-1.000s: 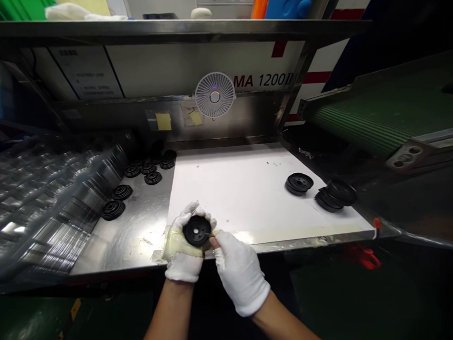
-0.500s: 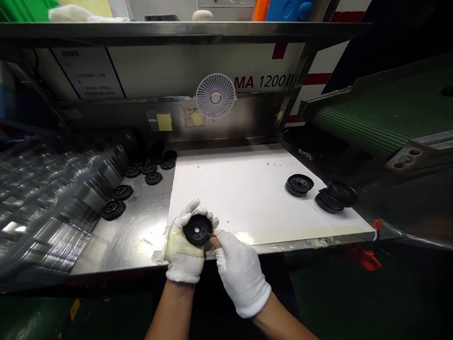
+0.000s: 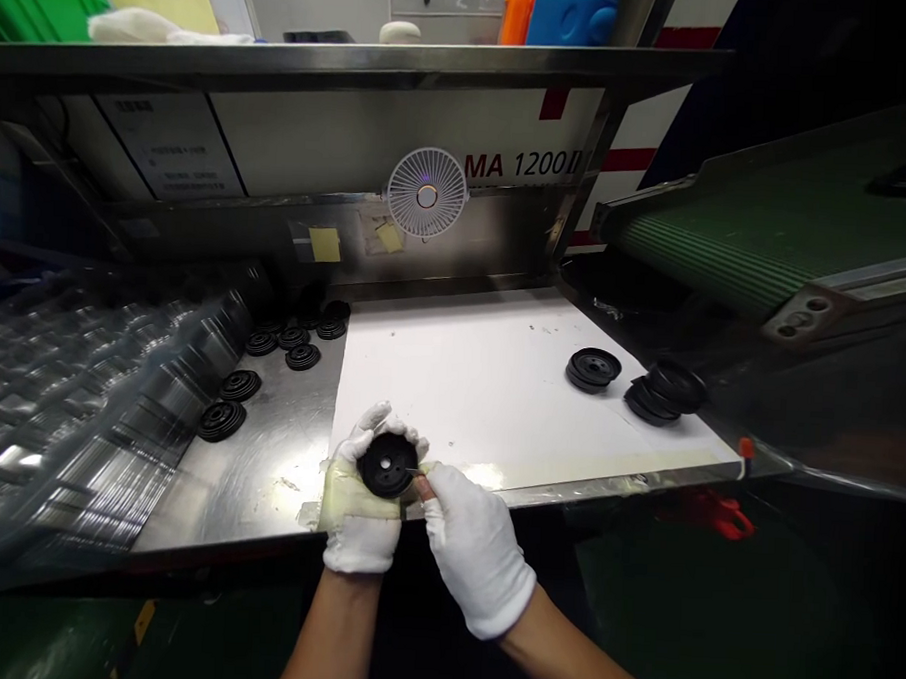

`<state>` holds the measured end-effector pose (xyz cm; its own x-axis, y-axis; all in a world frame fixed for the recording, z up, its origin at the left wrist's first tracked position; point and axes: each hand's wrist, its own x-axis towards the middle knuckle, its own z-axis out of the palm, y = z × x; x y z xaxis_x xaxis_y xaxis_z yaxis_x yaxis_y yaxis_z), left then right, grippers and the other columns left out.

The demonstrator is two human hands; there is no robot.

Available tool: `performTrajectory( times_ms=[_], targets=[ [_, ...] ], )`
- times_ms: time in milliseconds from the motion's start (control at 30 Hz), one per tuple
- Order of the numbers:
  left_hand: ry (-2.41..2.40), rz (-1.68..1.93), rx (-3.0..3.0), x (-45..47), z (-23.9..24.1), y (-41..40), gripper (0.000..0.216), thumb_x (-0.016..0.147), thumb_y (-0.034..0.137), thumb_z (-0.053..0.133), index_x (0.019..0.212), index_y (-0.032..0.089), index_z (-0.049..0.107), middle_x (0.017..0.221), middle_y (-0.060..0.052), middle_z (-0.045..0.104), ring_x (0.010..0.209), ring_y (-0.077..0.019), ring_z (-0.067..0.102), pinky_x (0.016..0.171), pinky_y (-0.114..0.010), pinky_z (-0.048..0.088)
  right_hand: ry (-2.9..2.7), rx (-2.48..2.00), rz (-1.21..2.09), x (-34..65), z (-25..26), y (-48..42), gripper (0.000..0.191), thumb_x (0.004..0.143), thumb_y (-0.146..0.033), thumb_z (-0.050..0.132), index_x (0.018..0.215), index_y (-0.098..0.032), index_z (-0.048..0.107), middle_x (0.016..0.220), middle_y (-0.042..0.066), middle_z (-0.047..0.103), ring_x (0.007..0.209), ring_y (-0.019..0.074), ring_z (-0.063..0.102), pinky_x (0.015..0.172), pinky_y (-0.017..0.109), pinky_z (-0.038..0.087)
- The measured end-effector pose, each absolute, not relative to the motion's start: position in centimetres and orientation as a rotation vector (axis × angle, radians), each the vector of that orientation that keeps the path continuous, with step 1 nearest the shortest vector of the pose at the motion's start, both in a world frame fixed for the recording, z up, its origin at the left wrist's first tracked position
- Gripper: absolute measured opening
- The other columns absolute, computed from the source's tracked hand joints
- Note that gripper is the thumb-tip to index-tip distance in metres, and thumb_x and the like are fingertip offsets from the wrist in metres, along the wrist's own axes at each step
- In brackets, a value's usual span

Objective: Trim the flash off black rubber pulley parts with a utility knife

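My left hand [image 3: 360, 528], in a white glove with a yellowish band across the palm, is closed around the rim of a round black wheel-like part [image 3: 385, 475]. The part's hollow face, with a small hole at its centre, is turned up toward me. My right hand [image 3: 478, 551], also gloved, pinches a thin tool [image 3: 412, 471] at the part's right edge. A bare fingertip shows at that pinch. The tool's tip lies over the rim; whether it touches is too small to tell. Both hands are above the front edge of the white sheet [image 3: 458, 380].
Several black ribbed discs [image 3: 222, 421] lie on the metal table [image 3: 267, 472] at left, beside stacked clear plastic trays [image 3: 67, 403]. More black parts [image 3: 594, 370] rest at right. A small fan [image 3: 427, 193] hangs under the shelf [image 3: 435, 63]; a green conveyor [image 3: 728, 231] stands right.
The view has shifted slightly, moving the scene a little left. Both hands keep their holds, and the tool stays at the right rim of the black part.
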<state>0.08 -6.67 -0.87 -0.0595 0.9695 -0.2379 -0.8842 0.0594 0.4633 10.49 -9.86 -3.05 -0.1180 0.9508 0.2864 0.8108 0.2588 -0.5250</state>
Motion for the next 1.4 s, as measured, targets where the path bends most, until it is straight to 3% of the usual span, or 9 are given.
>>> performTrajectory(
  times_ms=[133, 267, 467, 633, 767, 967, 1133, 1267, 1400],
  targets=[
    [0.585, 1.625, 0.005, 0.4, -0.9, -5.6, 0.01, 0.075, 0.016, 0.054, 0.083, 0.017, 0.06, 0.067, 0.0, 0.055, 0.065, -0.0119, 0.056, 0.067, -0.029, 0.05, -1.99, -1.571, 0.391, 9.8, -3.0, -10.4, 0.02, 0.089, -0.026, 0.036, 0.078, -0.022, 0.052, 0.068, -0.001, 0.059, 0.06, 0.0139, 0.052, 0.055, 0.026, 0.028],
    [0.599, 1.63, -0.077, 0.0, -0.7, -5.3, 0.01, 0.076, 0.011, 0.05, 0.075, 0.016, 0.059, 0.068, 0.0, 0.058, 0.067, -0.0113, 0.058, 0.076, -0.031, 0.05, -1.975, -1.508, 0.557, 10.0, -2.3, -10.6, 0.022, 0.089, -0.026, 0.036, 0.072, -0.021, 0.049, 0.065, -0.002, 0.056, 0.058, 0.012, 0.05, 0.054, 0.023, 0.03],
    [0.483, 1.614, -0.106, -0.6, -1.0, -6.3, 0.02, 0.082, 0.022, 0.046, 0.09, 0.014, 0.062, 0.088, -0.007, 0.063, 0.092, -0.0201, 0.058, 0.089, -0.045, 0.044, -1.929, -1.44, 0.795, 11.4, -1.4, -10.1, 0.027, 0.09, -0.03, 0.035, 0.065, -0.021, 0.041, 0.059, -0.004, 0.048, 0.055, 0.0104, 0.042, 0.053, 0.022, 0.03],
    [0.406, 1.559, -0.051, -0.5, -1.8, -6.1, 0.016, 0.081, 0.028, 0.051, 0.085, 0.018, 0.062, 0.08, -0.004, 0.062, 0.083, -0.0169, 0.06, 0.084, -0.04, 0.048, -1.899, -1.496, 0.725, 11.4, -1.6, -9.9, 0.025, 0.091, -0.029, 0.033, 0.069, -0.021, 0.043, 0.063, -0.003, 0.05, 0.057, 0.011, 0.043, 0.055, 0.022, 0.032],
    [0.463, 1.609, 0.055, -0.2, -1.8, -6.4, 0.015, 0.078, 0.017, 0.051, 0.088, 0.019, 0.062, 0.076, -0.002, 0.06, 0.081, -0.0141, 0.06, 0.087, -0.036, 0.046, -1.931, -1.508, 0.665, 10.8, -1.8, -10.0, 0.024, 0.09, -0.027, 0.034, 0.072, -0.021, 0.047, 0.065, -0.002, 0.052, 0.058, 0.0112, 0.045, 0.055, 0.023, 0.032],
    [0.542, 1.423, 0.159, -0.1, -0.4, -7.8, 0.037, 0.076, 0.023, 0.047, 0.112, 0.017, 0.054, 0.097, -0.012, 0.06, 0.099, -0.0298, 0.055, 0.083, -0.05, 0.046, -1.923, -1.493, 0.613, 11.3, -1.5, -9.7, 0.024, 0.091, -0.029, 0.033, 0.079, -0.021, 0.052, 0.07, 0.0, 0.057, 0.064, 0.0129, 0.051, 0.059, 0.024, 0.034],
    [0.529, 1.505, 0.133, 0.2, -0.4, -7.3, 0.018, 0.076, 0.025, 0.052, 0.09, 0.018, 0.06, 0.073, -0.002, 0.056, 0.073, -0.0184, 0.058, 0.08, -0.044, 0.048, -1.971, -1.514, 0.52, 11.6, -1.3, -9.6, 0.023, 0.09, -0.028, 0.034, 0.076, -0.022, 0.051, 0.07, -0.001, 0.057, 0.063, 0.0133, 0.051, 0.057, 0.025, 0.033],
    [0.598, 1.57, 0.131, 0.6, -0.7, -6.7, 0.013, 0.075, 0.022, 0.054, 0.086, 0.018, 0.06, 0.074, -0.001, 0.056, 0.072, -0.0156, 0.057, 0.086, -0.044, 0.045, -2.047, -1.562, 0.399, 11.2, -1.1, -10.2, 0.019, 0.089, -0.028, 0.038, 0.074, -0.023, 0.051, 0.067, -0.003, 0.057, 0.059, 0.0134, 0.05, 0.055, 0.027, 0.028],
    [0.6, 1.608, 0.173, 0.6, -1.0, -6.7, 0.014, 0.075, 0.021, 0.053, 0.086, 0.018, 0.061, 0.075, -0.001, 0.057, 0.073, -0.015, 0.058, 0.087, -0.045, 0.045, -2.075, -1.53, 0.5, 11.0, -0.7, -10.8, 0.021, 0.088, -0.028, 0.039, 0.07, -0.023, 0.048, 0.065, -0.004, 0.055, 0.057, 0.0116, 0.048, 0.053, 0.025, 0.028]
  ],
)
